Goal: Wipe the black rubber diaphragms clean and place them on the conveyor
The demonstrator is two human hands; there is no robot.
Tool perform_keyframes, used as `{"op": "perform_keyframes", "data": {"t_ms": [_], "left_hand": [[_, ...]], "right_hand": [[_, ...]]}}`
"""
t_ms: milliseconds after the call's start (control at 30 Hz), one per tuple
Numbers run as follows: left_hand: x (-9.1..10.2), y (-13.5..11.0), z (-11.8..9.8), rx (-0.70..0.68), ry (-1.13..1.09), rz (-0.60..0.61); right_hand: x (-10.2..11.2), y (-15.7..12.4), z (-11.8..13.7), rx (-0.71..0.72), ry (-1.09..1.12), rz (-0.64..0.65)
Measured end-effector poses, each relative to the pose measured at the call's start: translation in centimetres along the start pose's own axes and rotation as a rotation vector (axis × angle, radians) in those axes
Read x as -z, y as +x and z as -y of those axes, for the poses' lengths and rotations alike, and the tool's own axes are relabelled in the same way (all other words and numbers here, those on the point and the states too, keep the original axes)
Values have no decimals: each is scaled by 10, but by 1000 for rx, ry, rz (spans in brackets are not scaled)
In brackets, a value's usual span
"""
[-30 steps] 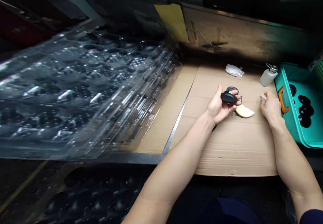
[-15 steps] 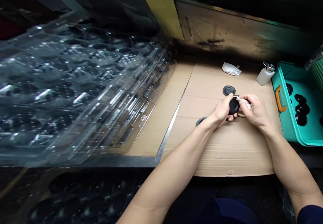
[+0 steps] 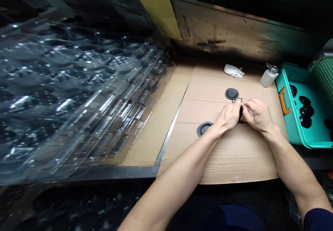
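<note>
My left hand (image 3: pixel 229 115) is closed around a small round black part (image 3: pixel 240 114), mostly hidden by the fingers. Close against it, my right hand (image 3: pixel 258 115) pinches a white cloth (image 3: pixel 250 111) and presses it at the part's edge. Just beyond the hands lies a dark grey oval disc (image 3: pixel 231 93) on the cardboard. Another grey disc (image 3: pixel 203 129) rests beside my left wrist, partly covered by the forearm.
Stacked clear plastic trays (image 3: pixel 78 85) fill the left side. A crumpled white cloth (image 3: pixel 233 71) and a pump bottle (image 3: pixel 269 76) stand at the back of the cardboard sheet (image 3: pixel 221 161). On the right, a teal bin (image 3: pixel 299 135) with an orange handle (image 3: pixel 284 102) holds several black round parts.
The black part has turned in my left hand, so its round face no longer shows. My right fingers have come closer to the left ones. The view has shifted slightly right.
</note>
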State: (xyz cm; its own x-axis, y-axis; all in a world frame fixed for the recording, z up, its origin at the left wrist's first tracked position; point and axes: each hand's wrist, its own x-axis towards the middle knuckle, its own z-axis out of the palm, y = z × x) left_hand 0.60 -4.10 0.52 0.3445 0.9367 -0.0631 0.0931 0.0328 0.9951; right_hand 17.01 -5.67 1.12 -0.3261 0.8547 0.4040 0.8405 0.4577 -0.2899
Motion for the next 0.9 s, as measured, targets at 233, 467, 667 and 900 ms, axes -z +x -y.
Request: {"op": "perform_keyframes", "data": {"t_ms": [233,467,667,900], "left_hand": [[-3,-2,1,2,-49,-13],[0,1,0,1,54,71],[1,2,-2,-48,111,163],[-1,3,0,-38,90,140]], "right_hand": [[-3,0,-1,-80,-19,47],[1,2,-3,-38,-20,73],[9,2,-8,-80,59,120],[13,3,-6,-54,99,87]]}}
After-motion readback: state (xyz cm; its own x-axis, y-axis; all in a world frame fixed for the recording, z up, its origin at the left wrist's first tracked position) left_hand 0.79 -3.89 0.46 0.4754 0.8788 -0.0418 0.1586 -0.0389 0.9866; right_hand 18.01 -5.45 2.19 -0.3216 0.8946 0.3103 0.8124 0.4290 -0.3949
